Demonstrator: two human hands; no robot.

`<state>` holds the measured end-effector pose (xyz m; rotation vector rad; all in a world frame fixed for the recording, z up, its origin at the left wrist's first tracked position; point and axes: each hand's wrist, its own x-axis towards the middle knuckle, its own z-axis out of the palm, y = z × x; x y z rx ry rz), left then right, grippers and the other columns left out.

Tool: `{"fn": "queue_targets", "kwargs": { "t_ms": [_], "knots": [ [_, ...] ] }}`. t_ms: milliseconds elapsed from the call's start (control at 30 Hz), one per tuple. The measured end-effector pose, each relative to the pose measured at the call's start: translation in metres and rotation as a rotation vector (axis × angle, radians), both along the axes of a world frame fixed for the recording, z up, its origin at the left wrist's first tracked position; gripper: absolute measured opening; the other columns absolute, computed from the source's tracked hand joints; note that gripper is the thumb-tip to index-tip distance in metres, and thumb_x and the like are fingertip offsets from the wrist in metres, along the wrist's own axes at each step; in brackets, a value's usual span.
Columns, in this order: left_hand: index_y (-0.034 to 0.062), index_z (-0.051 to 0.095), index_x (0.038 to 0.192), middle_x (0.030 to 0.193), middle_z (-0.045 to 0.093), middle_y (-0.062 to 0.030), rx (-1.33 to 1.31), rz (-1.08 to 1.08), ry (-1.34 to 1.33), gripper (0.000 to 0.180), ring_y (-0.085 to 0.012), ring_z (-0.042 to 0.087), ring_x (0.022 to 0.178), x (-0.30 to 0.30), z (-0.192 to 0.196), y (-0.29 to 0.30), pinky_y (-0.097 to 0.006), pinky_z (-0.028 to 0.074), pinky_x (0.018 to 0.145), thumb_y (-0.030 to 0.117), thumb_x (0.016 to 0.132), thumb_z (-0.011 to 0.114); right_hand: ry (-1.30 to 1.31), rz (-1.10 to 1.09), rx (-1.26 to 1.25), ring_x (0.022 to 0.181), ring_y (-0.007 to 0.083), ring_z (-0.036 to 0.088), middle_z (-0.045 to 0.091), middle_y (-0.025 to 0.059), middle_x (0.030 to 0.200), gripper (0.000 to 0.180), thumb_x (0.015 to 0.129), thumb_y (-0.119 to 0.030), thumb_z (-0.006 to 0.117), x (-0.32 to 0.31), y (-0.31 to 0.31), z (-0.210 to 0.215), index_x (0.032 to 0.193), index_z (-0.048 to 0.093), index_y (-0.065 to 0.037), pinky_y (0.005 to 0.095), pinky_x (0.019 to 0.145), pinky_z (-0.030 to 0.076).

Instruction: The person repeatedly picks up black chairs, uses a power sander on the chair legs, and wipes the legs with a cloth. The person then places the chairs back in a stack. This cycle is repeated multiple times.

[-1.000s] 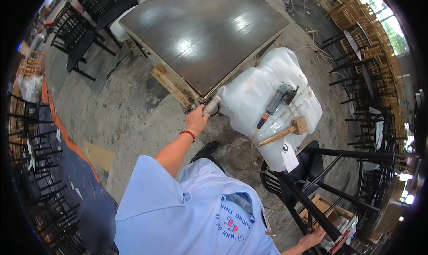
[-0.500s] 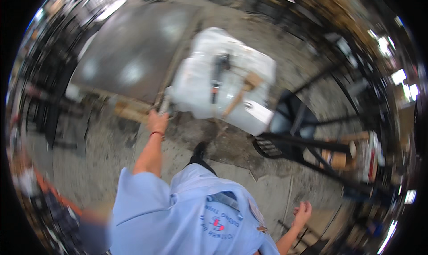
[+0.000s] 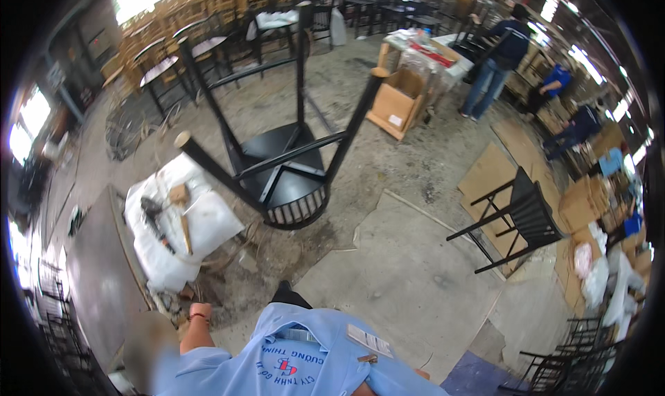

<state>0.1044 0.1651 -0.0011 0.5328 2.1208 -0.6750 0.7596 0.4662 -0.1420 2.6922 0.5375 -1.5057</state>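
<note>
My left hand, with a red band at its wrist, is closed at the near end of the white padded surface, close to the table's corner. Its fingers curl out of sight, so anything inside them is hidden. Only a sliver of skin shows past my shirt's right side; the fingers of my right hand cannot be made out. On the white plastic-wrapped pad lie a dark drill-like tool and a wooden mallet-like tool. Beyond it stands a black chair upside down, legs pointing up.
A metal-topped table borders the left side. Another black chair lies tipped by flattened cardboard at right. A cardboard box sits farther off, near a co-worker in dark clothing. Hoses trail on the floor.
The view has swung right, bringing the whole upturned chair and the co-workers into sight. My left hand is more closed. My right hand, formerly visible with fingers loosely curled, has dropped mostly out of sight.
</note>
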Motion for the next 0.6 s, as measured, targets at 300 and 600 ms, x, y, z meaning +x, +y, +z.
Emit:
{"fn": "queue_targets", "kwargs": {
  "t_ms": [300, 600],
  "knots": [
    [-0.0021, 0.053, 0.13, 0.119, 0.064, -0.0251, 1.401, 0.054, 0.113, 0.062, -0.0387, 0.062, 0.109, -0.011, -0.005, 0.371, -0.044, 0.048, 0.093, 0.034, 0.083, 0.069, 0.339, 0.186, 0.223, 0.069, 0.0279, 0.065, 0.065, 0.0133, 0.09, 0.019, 0.087, -0.016, 0.063, -0.134, 0.041, 0.032, 0.103, 0.062, -0.005, 0.0419, 0.055, 0.054],
    [0.0019, 0.056, 0.117, 0.103, 0.065, -0.0144, 1.836, 0.407, -0.025, 0.053, -0.0251, 0.062, 0.094, -0.06, 0.047, 0.59, -0.035, 0.049, 0.084, 0.028, 0.077, 0.078, 0.047, 0.696, 0.939, 0.082, 0.0287, 0.066, 0.07, 0.0161, 0.092, 0.028, 0.082, -0.022, 0.072, -0.117, 0.074, 0.042, 0.097, 0.069, 0.0, 0.0439, 0.071, 0.052]
  ]
}}
